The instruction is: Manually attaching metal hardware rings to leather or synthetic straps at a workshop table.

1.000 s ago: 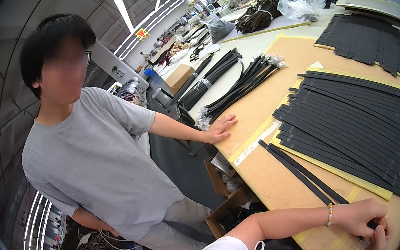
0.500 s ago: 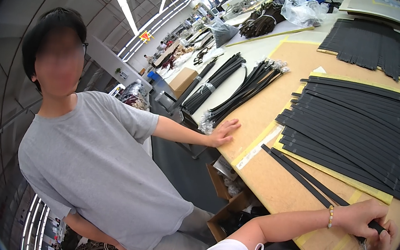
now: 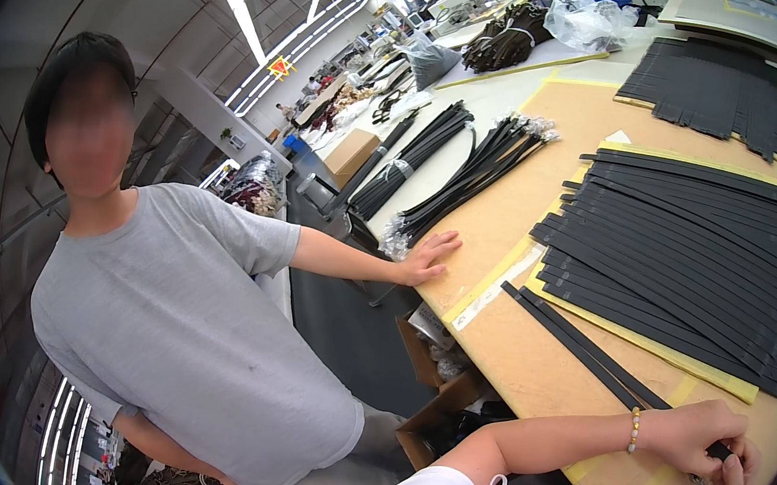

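Observation:
Two long, narrow black straps [image 3: 579, 348] lie side by side on the tan tabletop and run under my left hand [image 3: 696, 435]. That hand, with a beaded bracelet at its wrist, is closed around their near end. Against its fingers, my right hand [image 3: 741, 472] pinches a short black strap end that pokes out between the two hands. A small clear piece shows just below them. Much of my right hand is hidden or in the dark rim of the view. Beyond my hands, a wide row of black straps [image 3: 677, 259] lies on a yellow-edged board.
Another row of dark straps [image 3: 708, 93] lies farther back. Bundled straps [image 3: 474, 176] with clear-wrapped ends lie at the table's far left. A person in a grey shirt [image 3: 195, 316] stands at left, one hand [image 3: 425, 259] on the table edge. Open cardboard boxes [image 3: 441, 404] stand below the edge.
My hands have shifted slightly, and less of the strap end shows between them. The person in grey appears a little lower and farther left as the view moves.

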### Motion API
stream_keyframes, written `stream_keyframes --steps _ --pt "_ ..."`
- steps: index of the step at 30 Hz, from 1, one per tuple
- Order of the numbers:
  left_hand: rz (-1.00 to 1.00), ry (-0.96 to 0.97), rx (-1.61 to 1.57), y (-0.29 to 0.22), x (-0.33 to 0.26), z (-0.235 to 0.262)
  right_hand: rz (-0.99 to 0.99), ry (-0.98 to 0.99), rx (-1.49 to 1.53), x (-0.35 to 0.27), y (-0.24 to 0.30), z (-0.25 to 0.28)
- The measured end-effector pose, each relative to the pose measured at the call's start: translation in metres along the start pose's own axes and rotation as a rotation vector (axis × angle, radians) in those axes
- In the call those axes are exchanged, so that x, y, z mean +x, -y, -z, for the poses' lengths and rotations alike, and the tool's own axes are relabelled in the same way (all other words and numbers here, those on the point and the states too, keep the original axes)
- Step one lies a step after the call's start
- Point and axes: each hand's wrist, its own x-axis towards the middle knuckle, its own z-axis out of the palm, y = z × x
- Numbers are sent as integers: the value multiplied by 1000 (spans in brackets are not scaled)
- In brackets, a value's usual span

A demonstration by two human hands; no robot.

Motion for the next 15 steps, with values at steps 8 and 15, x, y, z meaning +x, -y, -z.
stream_keyframes --steps 8,15 --pt "-59 29 -41 -6 10 5 36 43 -231 11 32 -17" --pt "-157 37 213 -27 14 24 -20 125 -573 5 45 -23"
